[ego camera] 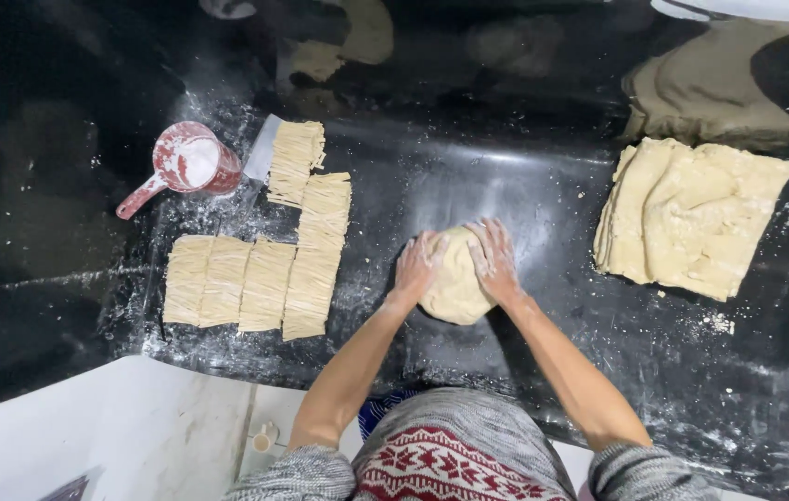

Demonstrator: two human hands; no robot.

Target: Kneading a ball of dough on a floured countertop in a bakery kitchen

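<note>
While pressed between both hands' grip, left hand (416, 265), right hand (494, 260): dough ball (455, 283).

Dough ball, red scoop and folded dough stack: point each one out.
Dough ball (455, 283), head view, bare middle between the hands.
Red scoop (192, 160), head view, floured inside of the cup.
Folded dough stack (691, 215), head view, top sheet's middle.
</note>
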